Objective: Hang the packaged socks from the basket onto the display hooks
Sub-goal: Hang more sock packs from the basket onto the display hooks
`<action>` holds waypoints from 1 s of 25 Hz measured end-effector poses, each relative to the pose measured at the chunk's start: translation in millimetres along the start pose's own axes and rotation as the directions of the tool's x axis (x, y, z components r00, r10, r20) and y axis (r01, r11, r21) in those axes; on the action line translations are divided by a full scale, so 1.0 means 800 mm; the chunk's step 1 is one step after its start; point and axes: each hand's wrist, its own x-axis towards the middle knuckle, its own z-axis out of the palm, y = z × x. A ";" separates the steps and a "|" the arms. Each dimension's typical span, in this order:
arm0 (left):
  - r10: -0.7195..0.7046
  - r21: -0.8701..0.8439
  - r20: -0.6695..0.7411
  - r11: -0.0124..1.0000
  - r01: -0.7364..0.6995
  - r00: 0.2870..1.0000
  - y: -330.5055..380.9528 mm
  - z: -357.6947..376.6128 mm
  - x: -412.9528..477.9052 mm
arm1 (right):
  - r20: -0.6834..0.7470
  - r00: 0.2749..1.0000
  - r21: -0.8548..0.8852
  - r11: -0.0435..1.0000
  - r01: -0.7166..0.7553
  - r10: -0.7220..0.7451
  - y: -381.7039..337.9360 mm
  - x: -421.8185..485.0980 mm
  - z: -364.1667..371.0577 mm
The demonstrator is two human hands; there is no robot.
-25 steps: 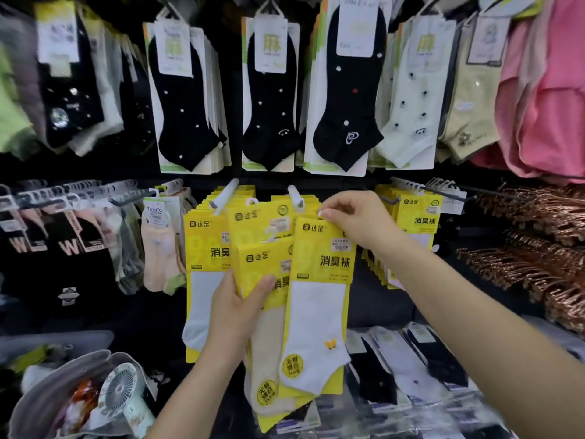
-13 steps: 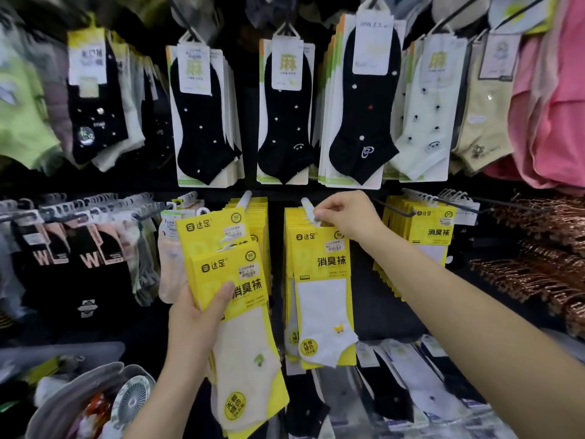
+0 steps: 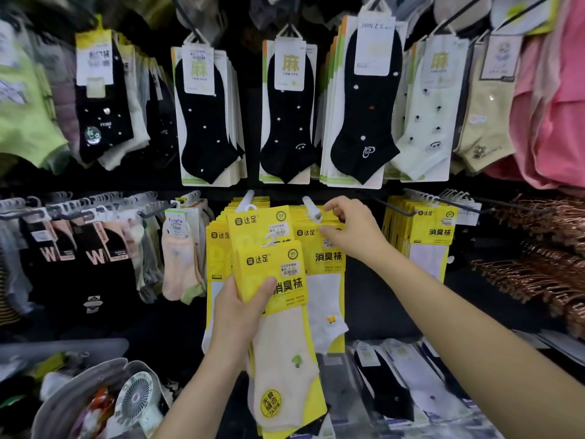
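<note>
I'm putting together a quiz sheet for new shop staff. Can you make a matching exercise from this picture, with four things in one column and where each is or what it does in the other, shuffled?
Column A
1. left hand
2. right hand
3. small fan
4. copper hangers

Column B
a. lies in the grey bag at lower left
b. pinches the top of the hanging pack at the white hook
c. fill the rack at far right
d. grips a stack of yellow packs

Pairs: 1-d, 2-b, 3-a, 4-c
</note>
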 end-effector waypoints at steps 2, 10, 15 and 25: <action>-0.021 -0.028 0.013 0.999 0.022 1.000 -0.003 0.007 0.000 | -0.132 0.991 0.122 0.992 0.031 -0.015 0.005 -0.015 -0.010; -0.011 -0.118 0.138 0.993 0.028 0.990 -0.006 0.062 -0.026 | 0.080 0.980 0.431 0.880 -0.199 0.182 0.020 -0.089 -0.008; -0.035 -0.125 0.100 0.991 0.047 0.994 -0.010 0.061 -0.028 | 0.116 0.967 0.471 0.845 -0.254 0.226 0.031 -0.094 -0.019; 0.008 -0.054 0.101 0.999 -0.003 0.995 -0.016 0.050 -0.031 | 0.117 0.993 0.252 0.968 0.004 -0.035 0.000 -0.069 -0.035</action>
